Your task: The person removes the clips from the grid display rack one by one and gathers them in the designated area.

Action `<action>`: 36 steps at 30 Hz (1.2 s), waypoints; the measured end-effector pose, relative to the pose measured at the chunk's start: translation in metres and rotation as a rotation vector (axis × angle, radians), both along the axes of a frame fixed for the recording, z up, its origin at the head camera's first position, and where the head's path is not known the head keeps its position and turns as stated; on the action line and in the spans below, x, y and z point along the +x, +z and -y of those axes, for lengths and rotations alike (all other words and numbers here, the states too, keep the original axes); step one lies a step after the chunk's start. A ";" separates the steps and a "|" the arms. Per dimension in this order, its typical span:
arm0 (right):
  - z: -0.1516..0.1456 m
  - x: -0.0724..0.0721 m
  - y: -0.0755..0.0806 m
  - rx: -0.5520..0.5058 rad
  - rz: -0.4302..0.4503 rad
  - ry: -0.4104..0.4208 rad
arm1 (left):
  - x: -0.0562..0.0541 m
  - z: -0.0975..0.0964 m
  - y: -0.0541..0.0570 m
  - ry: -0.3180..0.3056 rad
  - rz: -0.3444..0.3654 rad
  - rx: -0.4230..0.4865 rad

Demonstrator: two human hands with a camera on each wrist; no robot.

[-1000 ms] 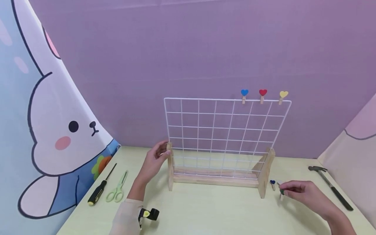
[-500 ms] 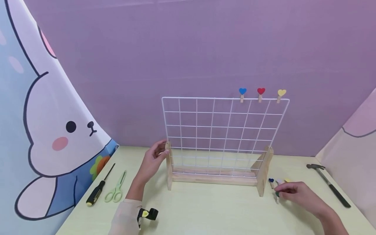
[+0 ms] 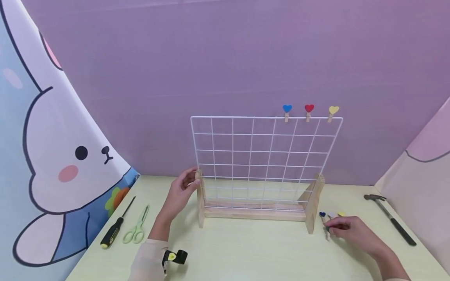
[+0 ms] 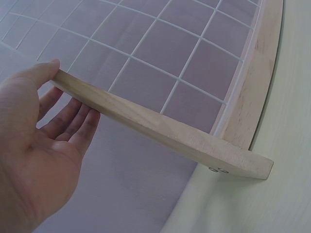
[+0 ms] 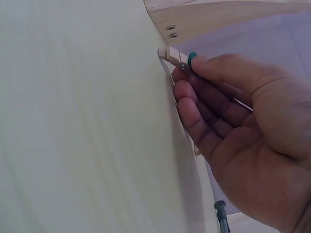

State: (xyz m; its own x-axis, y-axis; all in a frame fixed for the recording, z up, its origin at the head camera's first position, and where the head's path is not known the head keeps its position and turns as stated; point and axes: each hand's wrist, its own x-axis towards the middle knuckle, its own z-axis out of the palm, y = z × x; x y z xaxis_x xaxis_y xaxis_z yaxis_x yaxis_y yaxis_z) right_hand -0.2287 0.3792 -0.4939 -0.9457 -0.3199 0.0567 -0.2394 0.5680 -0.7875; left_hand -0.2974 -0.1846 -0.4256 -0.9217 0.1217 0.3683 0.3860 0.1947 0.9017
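A white wire grid (image 3: 260, 150) stands upright in a wooden stand (image 3: 254, 214). My left hand (image 3: 181, 191) holds the top of the stand's left upright, thumb on one side and fingers on the other; the left wrist view shows this upright (image 4: 146, 119) close. On the right, my right hand (image 3: 351, 232) pinches a small wooden clothespin (image 5: 175, 54) by its green end between thumb and fingertips, close over the table beside the right upright. Blue (image 3: 287, 108), red (image 3: 309, 108) and yellow (image 3: 333, 110) heart clothespins are clipped along the grid's top right.
Near the right hand lie a dark blue heart clothespin (image 3: 322, 215), a pale one (image 3: 331, 215) and a yellow one (image 3: 341, 214). A hammer (image 3: 390, 220) lies at the right edge. Left of the stand are a screwdriver (image 3: 116, 228) and green scissors (image 3: 136, 228).
My right hand has moved a little left toward the stand with the green clothespin, and the pale and yellow clothespins show behind it. The left hand keeps its hold; the head view has shifted slightly.
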 end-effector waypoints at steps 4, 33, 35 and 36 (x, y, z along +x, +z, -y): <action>0.003 0.001 0.002 -0.011 0.002 -0.011 | 0.000 0.000 0.000 0.003 0.002 -0.009; 0.006 -0.001 -0.005 0.006 -0.098 -0.012 | -0.003 0.000 0.000 -0.009 -0.002 0.011; 0.006 -0.001 -0.006 0.007 -0.092 -0.018 | -0.004 0.000 0.000 -0.015 -0.008 0.017; 0.005 -0.001 -0.006 0.007 -0.090 -0.015 | -0.004 0.000 -0.001 -0.018 -0.009 0.018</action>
State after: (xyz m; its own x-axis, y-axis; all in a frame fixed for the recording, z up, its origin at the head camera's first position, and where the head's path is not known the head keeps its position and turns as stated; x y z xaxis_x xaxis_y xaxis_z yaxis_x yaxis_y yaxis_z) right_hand -0.2292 0.3738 -0.4998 -0.9415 -0.3068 0.1394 -0.3005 0.5772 -0.7593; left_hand -0.3012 -0.1845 -0.4261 -0.9160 0.1312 0.3791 0.3976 0.1711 0.9015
